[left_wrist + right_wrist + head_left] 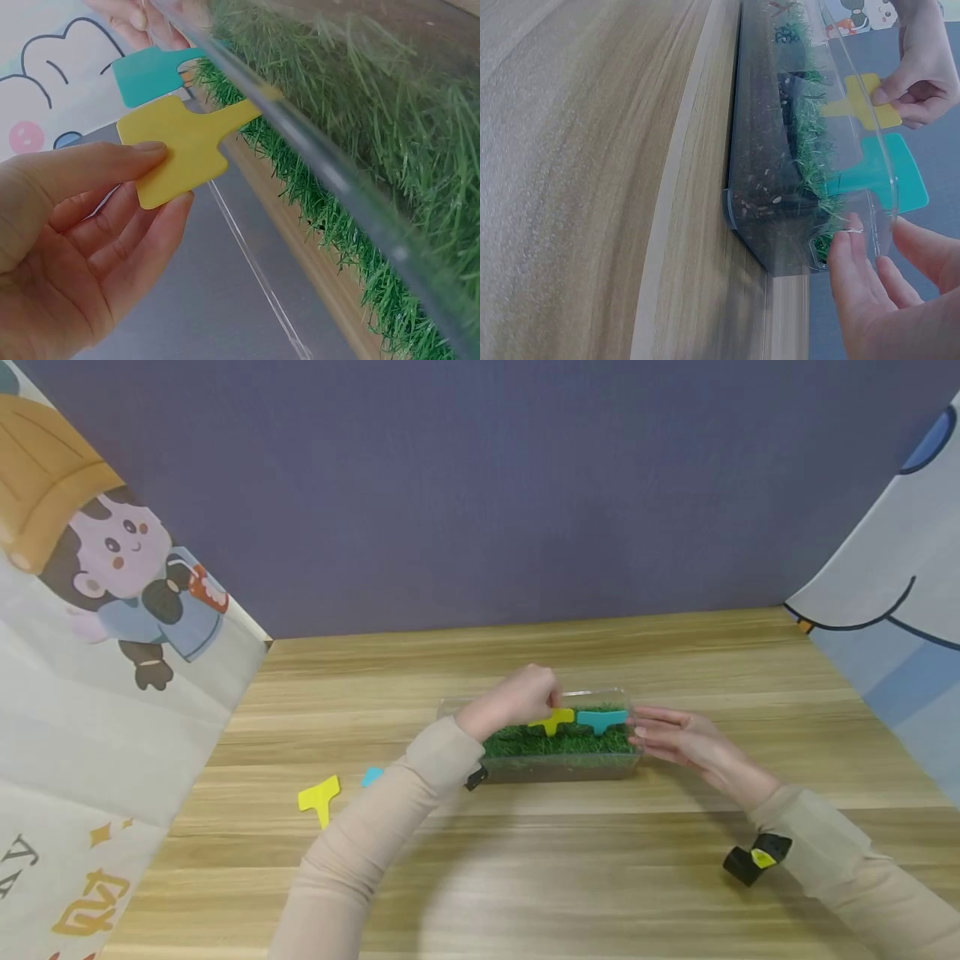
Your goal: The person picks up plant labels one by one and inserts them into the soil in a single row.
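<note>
My left hand [517,700] pinches the broad head of a yellow T-shaped plant label [172,142] between thumb and fingers. The label's stem points down at the green grass [525,743] growing in a clear plastic planter box [562,770]. Just to the right, a teal plant label [907,176] stands upright in the grass, its head above the rim. At the planter's right end is my right hand [693,743], its fingers extended with the fingertips at the end wall. In the right wrist view, dark soil [769,169] shows through the clear side.
Another yellow plant label [320,797] lies on the wooden table [585,877] to the left. Beside it a blue label [372,776] is partly hidden by the left sleeve. A dark blue panel [480,493] rises behind the table, with printed cloths at both sides.
</note>
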Demonstrator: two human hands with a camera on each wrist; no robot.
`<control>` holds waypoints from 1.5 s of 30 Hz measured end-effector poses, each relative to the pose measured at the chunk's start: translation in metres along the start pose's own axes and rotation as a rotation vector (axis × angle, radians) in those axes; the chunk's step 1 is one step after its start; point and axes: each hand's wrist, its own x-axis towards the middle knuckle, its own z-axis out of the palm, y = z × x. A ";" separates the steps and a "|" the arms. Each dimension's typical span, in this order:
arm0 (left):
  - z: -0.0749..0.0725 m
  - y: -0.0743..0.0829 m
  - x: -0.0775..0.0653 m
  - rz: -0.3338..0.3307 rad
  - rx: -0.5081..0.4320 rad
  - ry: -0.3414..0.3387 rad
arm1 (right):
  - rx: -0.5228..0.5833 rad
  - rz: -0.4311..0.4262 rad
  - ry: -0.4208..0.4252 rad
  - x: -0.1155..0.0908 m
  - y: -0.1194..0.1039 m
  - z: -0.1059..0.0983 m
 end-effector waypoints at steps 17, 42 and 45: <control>0.000 0.000 0.001 0.008 0.007 0.003 | 0.009 0.003 -0.012 0.002 -0.003 -0.001; -0.016 -0.007 0.042 -0.110 0.016 -0.014 | -0.013 0.022 -0.072 0.041 -0.034 -0.040; -0.020 -0.009 0.047 -0.118 0.005 -0.014 | -0.021 0.026 -0.083 0.048 -0.039 -0.046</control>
